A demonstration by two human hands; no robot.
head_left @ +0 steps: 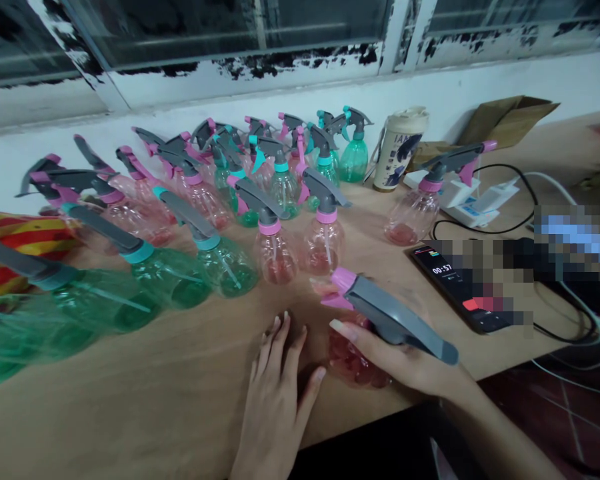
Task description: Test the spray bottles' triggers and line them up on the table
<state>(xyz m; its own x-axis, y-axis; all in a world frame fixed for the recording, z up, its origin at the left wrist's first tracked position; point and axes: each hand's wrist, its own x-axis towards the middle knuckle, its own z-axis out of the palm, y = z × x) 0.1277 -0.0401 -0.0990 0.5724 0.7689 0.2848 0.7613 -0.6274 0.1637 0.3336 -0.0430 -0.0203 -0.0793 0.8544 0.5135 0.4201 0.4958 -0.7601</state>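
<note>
My right hand (pixel 405 357) is wrapped around a pink spray bottle (pixel 357 363) with a grey and pink trigger head, near the table's front edge. Its nozzle points away from me. My left hand (pixel 280 380) lies on the tabletop just left of that bottle, fingers stretched out, holding nothing. Beyond my hands stand two clear pink spray bottles, a left one (pixel 276 257) and a right one (pixel 324 247). A green spray bottle (pixel 227 267) is to their left, beside more green bottles. One further pink spray bottle (pixel 413 213) stands apart on the right.
Several pink and green spray bottles crowd the wall side of the table (pixel 180 400). A printed cup (pixel 399 150), a cardboard box (pixel 505 120), a power strip (pixel 473 207) with cables and a phone (pixel 460 287) showing a timer occupy the right. A red-yellow bag (pixel 25 247) lies left.
</note>
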